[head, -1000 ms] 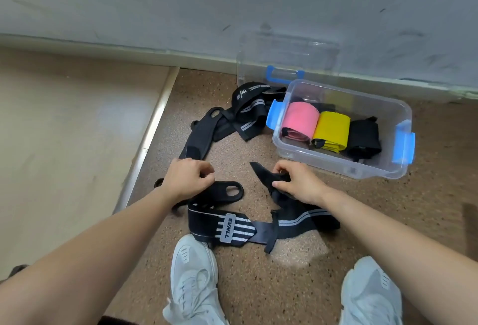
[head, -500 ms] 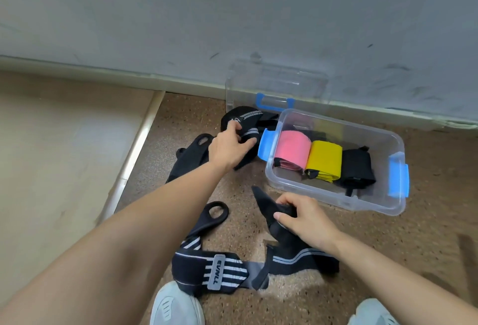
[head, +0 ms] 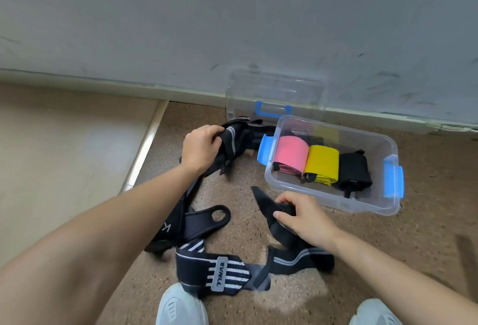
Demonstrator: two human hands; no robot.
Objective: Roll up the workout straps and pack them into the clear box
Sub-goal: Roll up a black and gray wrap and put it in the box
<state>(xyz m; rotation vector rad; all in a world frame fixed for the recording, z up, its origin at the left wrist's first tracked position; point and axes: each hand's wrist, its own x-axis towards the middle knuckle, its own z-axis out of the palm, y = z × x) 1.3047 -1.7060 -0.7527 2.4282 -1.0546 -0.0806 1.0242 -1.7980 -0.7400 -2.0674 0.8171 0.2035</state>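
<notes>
**Two hands, each on a black strap**

The left hand (head: 200, 150) grips a bunched black strap w/ grey stripes (head: 234, 141) on the brown speckled floor (head: 248, 177), just left of the clear plastic box w/ blue clips (head: 372, 142). The right hand (head: 302, 217) pinches the pointed end of a long black strap w/ white stripes (head: 232, 270), in front of the box. The rest of it lies flat nr the white shoes (head: 181, 306). In the box: a pink roll (head: 291, 155), a yellow roll (head: 322, 164) & a black roll (head: 354, 172), side by side. A clear lid w/ blue handle (head: 274, 92) leans on the grey wall (head: 232, 27) behind.
</notes>
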